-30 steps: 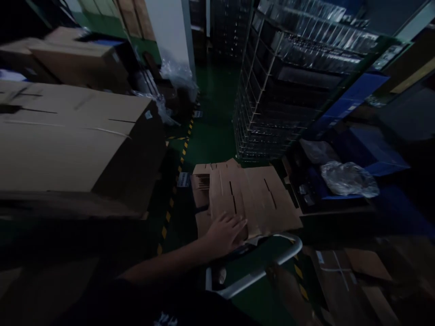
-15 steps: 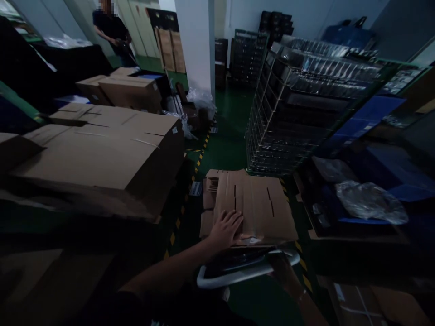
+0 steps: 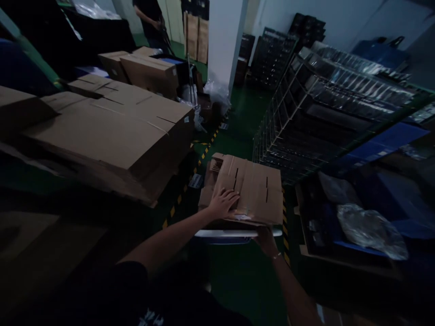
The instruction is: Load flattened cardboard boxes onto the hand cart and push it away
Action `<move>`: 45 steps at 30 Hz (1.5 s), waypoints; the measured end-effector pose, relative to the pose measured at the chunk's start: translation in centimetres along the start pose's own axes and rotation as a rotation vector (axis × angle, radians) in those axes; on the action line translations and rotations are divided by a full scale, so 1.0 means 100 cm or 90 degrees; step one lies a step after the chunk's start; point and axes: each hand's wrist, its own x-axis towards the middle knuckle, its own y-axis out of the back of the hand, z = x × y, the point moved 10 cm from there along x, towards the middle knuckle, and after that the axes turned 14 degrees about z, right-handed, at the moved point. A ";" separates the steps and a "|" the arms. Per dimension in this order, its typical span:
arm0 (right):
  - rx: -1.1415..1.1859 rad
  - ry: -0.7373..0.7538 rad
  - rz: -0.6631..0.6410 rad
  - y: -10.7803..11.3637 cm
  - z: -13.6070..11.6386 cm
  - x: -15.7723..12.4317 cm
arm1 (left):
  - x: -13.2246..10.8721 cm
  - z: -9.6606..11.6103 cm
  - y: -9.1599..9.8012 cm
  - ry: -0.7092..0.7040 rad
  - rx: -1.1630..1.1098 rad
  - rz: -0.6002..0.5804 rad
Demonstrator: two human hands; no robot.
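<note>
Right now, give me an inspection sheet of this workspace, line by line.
Surface: green floor with a yellow-and-black striped line.
Job's things: stack of flattened cardboard sheets lying on a cart; white cart handle at its near edge.
Clutter: large closed cartons on the left; crumpled plastic bag on the right; plastic wrap by the pillar.
Hands: left hand flat on the cardboard, open; right hand at the cart handle, grip too dark to judge.
Cables: nothing seen.
Surroundings: stacked wire trays on the right, white pillar, another person standing far back.
</note>
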 end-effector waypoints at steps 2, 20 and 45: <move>-0.004 0.013 0.009 -0.007 0.012 0.026 | 0.020 -0.021 -0.003 0.008 -0.003 0.001; 0.007 0.057 -0.036 -0.073 0.139 0.305 | 0.228 -0.227 -0.035 0.026 -0.017 0.037; 0.051 -0.133 -0.135 -0.158 0.200 0.744 | 0.549 -0.617 -0.047 0.037 0.011 -0.042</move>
